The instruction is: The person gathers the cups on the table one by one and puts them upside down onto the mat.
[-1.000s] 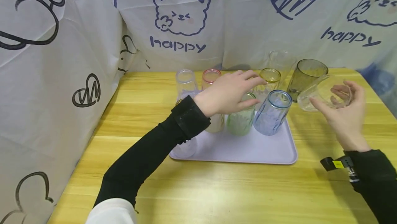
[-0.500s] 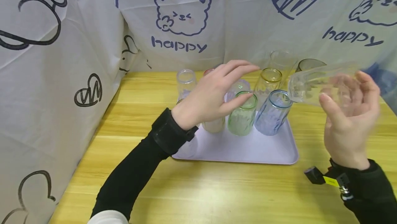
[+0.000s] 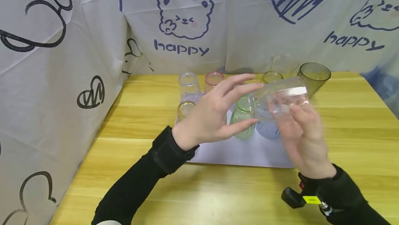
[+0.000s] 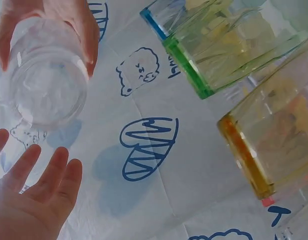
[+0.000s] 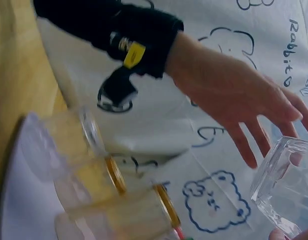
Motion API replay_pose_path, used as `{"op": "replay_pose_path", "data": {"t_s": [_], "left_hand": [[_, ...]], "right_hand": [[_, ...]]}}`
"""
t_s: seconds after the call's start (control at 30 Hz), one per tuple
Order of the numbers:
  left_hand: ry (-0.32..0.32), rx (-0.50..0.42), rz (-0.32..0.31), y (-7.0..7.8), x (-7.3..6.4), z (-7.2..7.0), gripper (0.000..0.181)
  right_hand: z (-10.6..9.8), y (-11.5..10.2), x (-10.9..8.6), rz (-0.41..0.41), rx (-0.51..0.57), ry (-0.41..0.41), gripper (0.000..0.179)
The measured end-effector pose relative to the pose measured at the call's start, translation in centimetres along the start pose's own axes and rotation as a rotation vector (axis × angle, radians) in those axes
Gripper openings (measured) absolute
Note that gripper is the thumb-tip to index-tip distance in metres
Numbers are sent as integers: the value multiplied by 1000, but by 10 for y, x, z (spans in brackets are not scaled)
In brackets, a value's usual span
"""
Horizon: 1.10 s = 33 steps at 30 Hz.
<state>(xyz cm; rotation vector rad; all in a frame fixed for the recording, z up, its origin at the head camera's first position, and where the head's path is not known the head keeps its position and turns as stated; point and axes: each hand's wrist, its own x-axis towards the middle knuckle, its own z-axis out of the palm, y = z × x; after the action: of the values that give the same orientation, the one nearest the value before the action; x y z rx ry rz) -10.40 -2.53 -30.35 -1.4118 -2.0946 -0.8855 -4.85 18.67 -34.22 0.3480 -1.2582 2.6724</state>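
Note:
In the head view my right hand (image 3: 305, 135) grips a clear drinking glass (image 3: 280, 97), tilted on its side above the tray. The glass's thick base points left, toward my left hand (image 3: 212, 114). That hand is spread, thumb and fingers apart on either side of the base. From the left wrist view, a gap shows between the left fingertips (image 4: 69, 175) and the round base. Under the hands, a green glass (image 3: 244, 133) and a blue glass (image 3: 267, 129) stand on the lavender tray (image 3: 243, 155), partly covered by the hands and the held glass.
Also on the tray are a pale clear glass (image 3: 188, 83), a red-rimmed glass (image 3: 214, 78) and amber-rimmed glasses (image 3: 186, 105). A dark grey glass (image 3: 315, 76) and a tall clear glass (image 3: 282, 64) stand at the back right. A printed cloth (image 3: 243, 20) hangs behind the table.
My right hand has lifted the clear glass from the right side, turned it sideways and brought it left over the tray. The left hand has drawn back slightly and spread beside its base.

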Motion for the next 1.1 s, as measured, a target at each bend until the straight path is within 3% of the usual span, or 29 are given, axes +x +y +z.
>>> {"op": "replay_pose_path", "data": {"t_s": [0.13,0.3,0.6,0.97,1.1], "left_hand": [[-9,34,-2,4,-5,3,64],[-8,60,-24,9,-14,7,63],[-13,66,-92,12,-30,12,62],[9,-41,-142,5,-44,12,66],[-10,-87,-183,6,-47,5,67]], "right_hand": [[7,4,-5,132,63,-14,39],[12,10,-13,241,127,-27,19],[16,22,-21,309,156,-98,22],[19,36,-21,418,218,-119,29],[12,36,-21,481,109,-188,27]]}}
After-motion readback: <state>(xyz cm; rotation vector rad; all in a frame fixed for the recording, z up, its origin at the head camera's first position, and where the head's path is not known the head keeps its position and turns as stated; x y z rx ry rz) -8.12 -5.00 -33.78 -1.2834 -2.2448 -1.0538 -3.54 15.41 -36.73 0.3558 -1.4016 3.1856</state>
